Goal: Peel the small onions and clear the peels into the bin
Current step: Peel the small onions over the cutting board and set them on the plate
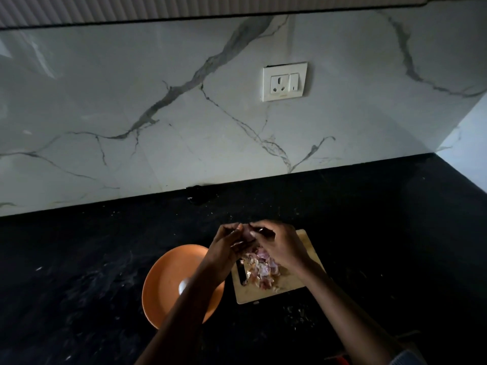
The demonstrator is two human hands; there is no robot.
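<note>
Dark stone counter (105, 259), dimly lit, backed by white veined wall tile (184, 114) with a socket plate (285, 81) at about twelve o'clock from the hands. Worked over a wooden cutting board (308, 283), probably so that skins dropped straight onto it rather than scattering on the counter. Heap of peels (261, 270) piled on the board's near-left part, directly under the wrists. Orange bowl (168, 280) parked at nine o'clock of the board, just beside it, likely there to take the finished onions; one pale round thing (184, 285) inside, possibly a peeled onion, too dim to say for certain.

Small onion (246, 234) held up above the board's far edge, between both hands. Left hand (226, 248) reached in from seven o'clock, forearm crossing over the bowl, fingers curled round the onion's left side as a steady cradle. Right hand (279, 246) came in from five o'clock, fingertips bent in and pinching at the onion's top, seemingly tugging a strip of skin. Something thin and dark glimpsed by the right fingertips, not clear enough to name.

Judged mid-peel: skins not yet cleared, no bin in view. Next move would call for a firm left grip while the right strips downward.
</note>
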